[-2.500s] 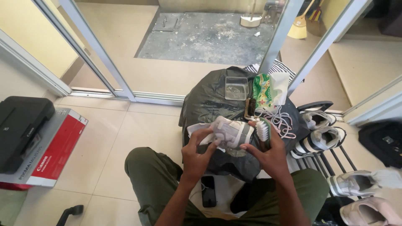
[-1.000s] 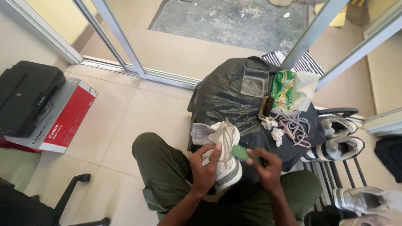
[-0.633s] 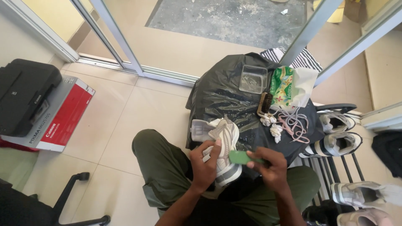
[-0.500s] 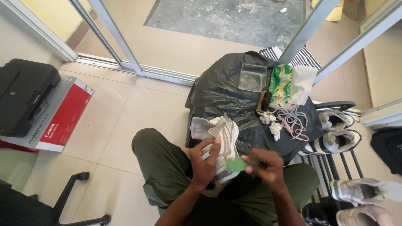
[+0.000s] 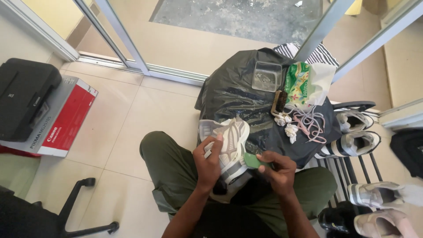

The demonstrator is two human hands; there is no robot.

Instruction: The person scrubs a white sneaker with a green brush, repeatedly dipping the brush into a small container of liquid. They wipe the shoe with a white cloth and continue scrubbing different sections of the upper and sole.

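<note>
Hidden: the heel of the pale sneaker (image 5: 231, 152) is covered by the left hand (image 5: 209, 163), and its sole side faces away; the green piece (image 5: 252, 160) in the right hand (image 5: 277, 169) is mostly wrapped by fingers, so its kind is hard to tell.
Cut off: the shoes on the rack (image 5: 352, 145) at the right run past the frame edge, as does the black chair base (image 5: 83, 207) at the lower left.
Change: compared with half a second ago the sneaker sits in much the same place over the lap, and the green piece stays just beside its right flank; the view has barely shifted.
Left hand: closed around the sneaker's rear part, thumb on top, wrist bent upward from the forearm.
Right hand: fingers curled tight on the green piece, knuckles up, touching or nearly touching the sneaker's side.
Sneaker: toe pointing away from the person, resting between the knees and the black plastic sheet (image 5: 238, 94).
Around: a brush (image 5: 279, 102), loose laces (image 5: 308, 125), a clear tub (image 5: 266, 76) and a green pack (image 5: 299, 83) lie on the sheet; a red box (image 5: 61, 121) stands well apart at the left.
</note>
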